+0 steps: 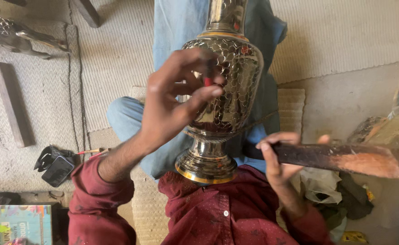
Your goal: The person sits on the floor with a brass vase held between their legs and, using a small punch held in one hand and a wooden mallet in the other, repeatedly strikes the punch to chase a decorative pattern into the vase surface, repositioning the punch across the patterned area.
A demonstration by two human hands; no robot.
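A tall engraved metal vase (226,90) with gold bands lies along my lap, its base against my maroon shirt and its neck pointing away. My left hand (172,100) pinches a thin red-tipped tool (208,75) between thumb and fingers, its tip against the vase's belly. My right hand (279,159) grips a dark wooden stick (344,159) with an orange-stained end, held level to the right of the vase's foot.
A shiny metal animal figure (13,34) and a wooden block (13,104) lie on the woven mat at the left. A black device (54,165) and a colourful box (15,224) sit at lower left. Crumpled bags and cloth (335,195) lie at lower right.
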